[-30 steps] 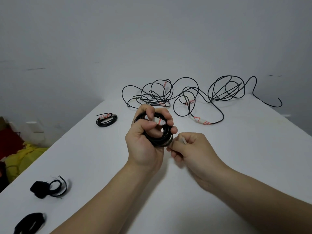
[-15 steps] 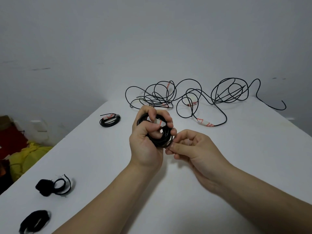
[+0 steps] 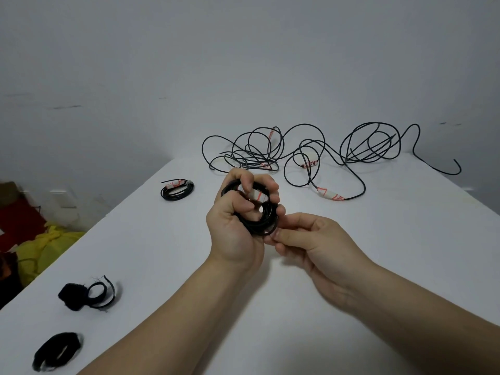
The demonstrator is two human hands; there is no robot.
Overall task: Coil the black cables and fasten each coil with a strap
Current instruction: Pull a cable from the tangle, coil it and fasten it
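Head view: left hand (image 3: 232, 231) clenches the coil (image 3: 259, 226), right hand (image 3: 316, 242) pinches its right rim, cables (image 3: 254, 155) lie beyond it; best hold the loops squeezed flat while fetching a strap (image 3: 73, 293) from far left of the coil.
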